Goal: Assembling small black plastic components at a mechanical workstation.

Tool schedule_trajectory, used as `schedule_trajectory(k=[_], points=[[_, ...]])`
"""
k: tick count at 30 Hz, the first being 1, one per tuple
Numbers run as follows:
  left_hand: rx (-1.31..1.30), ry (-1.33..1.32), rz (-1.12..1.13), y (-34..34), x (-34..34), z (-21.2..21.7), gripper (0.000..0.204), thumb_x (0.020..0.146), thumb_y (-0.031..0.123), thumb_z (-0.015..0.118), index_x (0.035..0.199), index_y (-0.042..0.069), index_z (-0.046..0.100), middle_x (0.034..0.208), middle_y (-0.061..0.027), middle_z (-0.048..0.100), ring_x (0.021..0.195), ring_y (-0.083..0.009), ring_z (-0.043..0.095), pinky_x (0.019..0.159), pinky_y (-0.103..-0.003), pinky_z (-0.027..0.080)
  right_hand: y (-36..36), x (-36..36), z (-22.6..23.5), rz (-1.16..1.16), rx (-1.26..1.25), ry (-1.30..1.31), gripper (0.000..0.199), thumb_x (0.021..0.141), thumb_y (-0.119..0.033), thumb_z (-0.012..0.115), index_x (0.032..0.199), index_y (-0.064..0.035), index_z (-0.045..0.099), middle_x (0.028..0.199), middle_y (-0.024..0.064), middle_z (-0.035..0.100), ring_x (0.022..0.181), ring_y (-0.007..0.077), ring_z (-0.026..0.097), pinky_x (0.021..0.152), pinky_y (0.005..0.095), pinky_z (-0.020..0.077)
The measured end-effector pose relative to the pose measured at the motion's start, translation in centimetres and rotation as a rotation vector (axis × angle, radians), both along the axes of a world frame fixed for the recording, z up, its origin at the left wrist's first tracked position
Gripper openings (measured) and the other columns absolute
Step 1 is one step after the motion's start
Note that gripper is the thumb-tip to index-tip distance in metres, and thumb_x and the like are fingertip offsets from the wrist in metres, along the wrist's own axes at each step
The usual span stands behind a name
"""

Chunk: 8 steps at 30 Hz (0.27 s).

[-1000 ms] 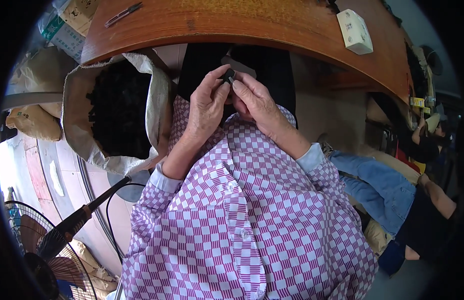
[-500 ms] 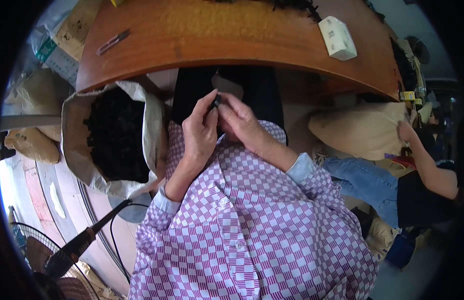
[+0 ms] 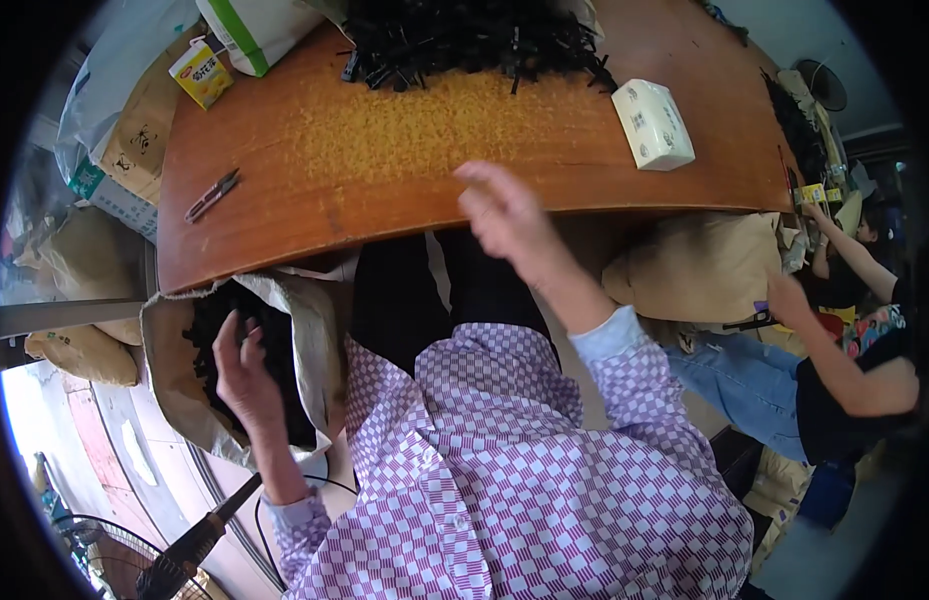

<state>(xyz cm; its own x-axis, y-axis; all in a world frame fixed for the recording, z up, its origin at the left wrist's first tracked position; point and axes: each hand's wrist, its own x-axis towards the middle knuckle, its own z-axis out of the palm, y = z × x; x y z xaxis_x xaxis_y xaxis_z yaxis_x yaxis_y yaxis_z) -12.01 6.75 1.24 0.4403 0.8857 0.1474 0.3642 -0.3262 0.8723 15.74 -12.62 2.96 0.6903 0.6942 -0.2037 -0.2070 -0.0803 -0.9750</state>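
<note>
Over the mouth of a whitish woven sack (image 3: 317, 365) at my left, my left hand (image 3: 246, 380) is open, its fingers spread, with no object visible in them. Many small black pieces (image 3: 269, 310) fill the sack, too dark to tell their kind. My right hand (image 3: 504, 220) is raised at the table's near edge, slightly blurred. Its index finger and thumb stand apart, and nothing shows between them. Beyond it, a heap of black strip-like pieces (image 3: 454, 40) lies on the brown wooden table (image 3: 384, 215).
Thread snips (image 3: 212, 196) lie on the table's left. A yellow carton (image 3: 200, 73) stands behind them; a white tissue pack (image 3: 652, 125) sits at the right. A fan (image 3: 124, 565) is at lower left. At my right, a co-worker's arm (image 3: 834, 355) is near a brown sack (image 3: 694, 268).
My hands have parted: the left moved down over the sack, the right up toward the table. The small black piece held between them no longer shows. More of the table is in view.
</note>
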Motion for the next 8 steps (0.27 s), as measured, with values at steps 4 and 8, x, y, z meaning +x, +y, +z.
schedule_trajectory(k=[4,8], points=[[0.688,0.490,0.063,3.0,-1.6,-0.5,0.035,0.088,0.002,0.055,0.122,0.010,0.055,0.113,-0.0121,0.060,0.099,-0.0205,0.058,0.083,-0.029,0.045,-1.0,9.1,-0.3,-0.383,0.208,0.272,0.021,0.091,-0.016,0.059,0.109,-0.0076,0.052,0.056,-0.0033,0.039,0.042,0.0050,0.033,0.038,0.0214,0.0249],[-0.125,0.064,-0.256,0.0,3.9,2.7,0.036,0.094,0.016,0.052,0.130,0.014,0.048,0.135,-0.0142,0.046,0.121,-0.0252,0.045,0.104,-0.037,0.033,0.8,15.2,-1.8,-0.279,0.194,0.498,0.024,0.091,-0.019,0.059,0.107,-0.0056,0.048,0.056,-0.0015,0.040,0.040,0.0085,0.034,0.039,0.0231,0.0273]])
